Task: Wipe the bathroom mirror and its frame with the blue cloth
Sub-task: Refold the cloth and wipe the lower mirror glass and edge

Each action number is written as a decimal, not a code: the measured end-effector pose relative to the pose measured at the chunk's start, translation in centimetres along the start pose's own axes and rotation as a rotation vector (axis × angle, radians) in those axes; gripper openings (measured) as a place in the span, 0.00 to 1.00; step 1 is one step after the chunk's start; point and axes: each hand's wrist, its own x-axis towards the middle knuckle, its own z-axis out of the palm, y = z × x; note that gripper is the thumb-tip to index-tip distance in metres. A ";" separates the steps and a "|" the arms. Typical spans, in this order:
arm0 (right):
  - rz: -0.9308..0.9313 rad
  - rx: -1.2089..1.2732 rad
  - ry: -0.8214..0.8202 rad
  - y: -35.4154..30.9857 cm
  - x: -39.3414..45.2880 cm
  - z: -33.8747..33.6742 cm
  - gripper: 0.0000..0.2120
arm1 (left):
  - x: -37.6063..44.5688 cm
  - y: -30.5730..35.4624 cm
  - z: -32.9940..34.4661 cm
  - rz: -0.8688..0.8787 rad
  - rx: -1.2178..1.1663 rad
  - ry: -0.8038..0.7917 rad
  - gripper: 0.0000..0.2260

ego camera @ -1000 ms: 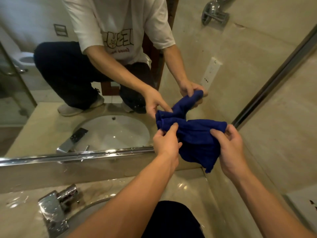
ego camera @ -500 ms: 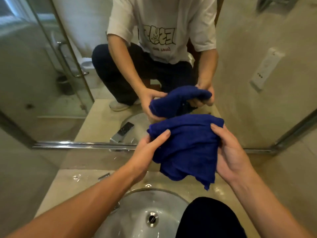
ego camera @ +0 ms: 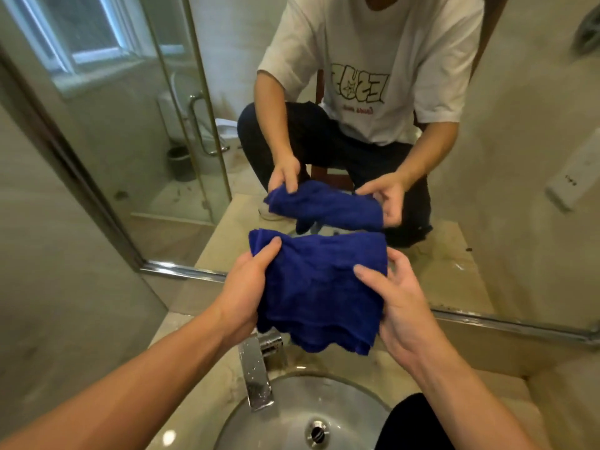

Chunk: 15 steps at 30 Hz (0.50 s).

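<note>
The blue cloth (ego camera: pixel 318 287) hangs folded in front of me, above the tap, a short way off the mirror (ego camera: pixel 487 157). My left hand (ego camera: pixel 243 293) grips its left edge with the thumb on the front. My right hand (ego camera: pixel 399 306) holds its right edge, thumb laid across the front and fingers behind. The mirror's chrome frame (ego camera: pixel 519 326) runs along the bottom and up the left side (ego camera: pixel 65 157). The glass reflects me crouched on the counter with the cloth.
A chrome tap (ego camera: pixel 256 375) stands just under the cloth, over the round basin (ego camera: pixel 292 417) with its drain. The beige stone counter (ego camera: pixel 552 401) surrounds the basin. A tiled wall (ego camera: pixel 48 287) closes in on the left. My dark knee (ego camera: pixel 418 423) shows at the bottom.
The view has swung left from the mirror's right corner to its middle. Both hands have kept hold of the cloth and spread it into a flatter fold over the tap.
</note>
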 end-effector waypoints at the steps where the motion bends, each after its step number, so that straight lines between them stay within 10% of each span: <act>1: -0.042 -0.082 -0.003 -0.1 -0.1 0.3 0.25 | -0.2 0.7 -0.1 0.034 0.002 -0.009 0.09; 12: -0.521 -0.278 0.111 -6.2 -1.0 5.5 0.27 | -2.3 6.5 1.2 0.551 0.295 0.212 0.36; 15: -0.629 -0.379 0.180 -7.9 -1.1 6.3 0.23 | -2.7 8.5 1.8 0.692 0.319 0.146 0.20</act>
